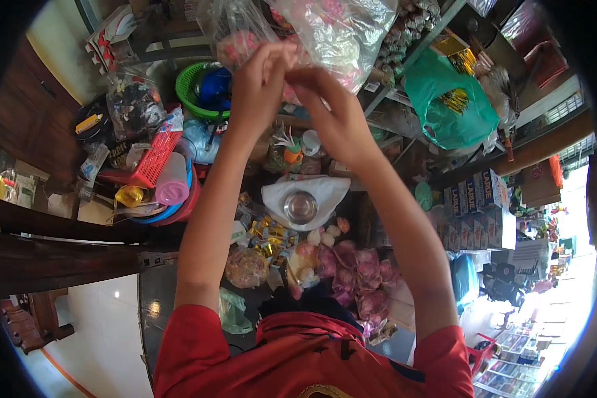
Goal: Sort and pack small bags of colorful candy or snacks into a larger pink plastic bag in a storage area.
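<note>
At the top middle, my arms reach up and my two hands meet in front of clear plastic bags. My left hand [265, 76] is closed, its fingers curled at the edge of a clear plastic bag [351, 33] with pink and white contents. My right hand [331, 109] is bent toward the left, fingers closed at the same film; the fingertips are partly hidden. Another clear bag [235, 23] with pink-red contents hangs just left of them. Below my hands stand a small orange carrot-shaped ornament [292, 154] and a clear glass [300, 207] on a white cloth [338, 189].
Pink wrapped bundles [358, 272] and gold foil pieces [272, 235] lie close to my body. A green basket [189, 93] and a red basket [162, 156] are at left. A green plastic bag [471, 109] and stacked boxes [477, 229] stand at right.
</note>
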Demonstrator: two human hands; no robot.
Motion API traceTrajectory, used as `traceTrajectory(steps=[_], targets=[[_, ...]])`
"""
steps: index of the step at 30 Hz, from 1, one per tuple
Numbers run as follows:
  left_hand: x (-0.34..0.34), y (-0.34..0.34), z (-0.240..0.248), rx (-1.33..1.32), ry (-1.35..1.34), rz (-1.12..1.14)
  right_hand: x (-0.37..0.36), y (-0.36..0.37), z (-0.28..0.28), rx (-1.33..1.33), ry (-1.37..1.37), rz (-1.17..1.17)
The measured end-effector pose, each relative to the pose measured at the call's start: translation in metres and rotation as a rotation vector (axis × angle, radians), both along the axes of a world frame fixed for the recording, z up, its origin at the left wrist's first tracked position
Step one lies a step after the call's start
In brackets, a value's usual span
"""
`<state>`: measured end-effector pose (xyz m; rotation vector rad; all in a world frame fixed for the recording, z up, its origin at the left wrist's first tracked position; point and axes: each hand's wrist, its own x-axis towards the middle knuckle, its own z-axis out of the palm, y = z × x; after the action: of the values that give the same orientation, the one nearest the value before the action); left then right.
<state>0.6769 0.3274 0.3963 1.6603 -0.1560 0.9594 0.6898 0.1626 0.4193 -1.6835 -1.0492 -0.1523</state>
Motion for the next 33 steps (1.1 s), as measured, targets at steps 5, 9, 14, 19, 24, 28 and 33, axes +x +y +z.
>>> traceTrajectory(steps=[5,9,14,19,24,28,33], targets=[[0.063,0.033,0.020,0.110,0.174,0.132,0.073,0.070,0.018,-0.160,-0.188,-0.185],[0.128,0.050,0.021,0.674,-0.068,0.344,0.106,0.087,0.039,-0.709,-0.736,-0.650],[0.179,0.039,0.037,0.999,0.402,0.708,0.125,0.087,0.081,-1.549,-0.679,-0.779],[0.192,0.030,0.052,1.054,0.648,0.550,0.138,0.076,0.088,-1.619,-0.604,-0.865],[0.181,0.023,0.051,1.136,0.541,0.667,0.149,0.066,0.089,-1.674,-0.610,-0.811],[0.166,0.030,0.072,0.967,0.505,0.548,0.149,0.055,0.087,-1.391,-0.776,-0.855],[0.124,0.030,0.117,0.802,0.246,0.536,0.141,0.046,0.098,-1.266,-0.814,-0.728]])
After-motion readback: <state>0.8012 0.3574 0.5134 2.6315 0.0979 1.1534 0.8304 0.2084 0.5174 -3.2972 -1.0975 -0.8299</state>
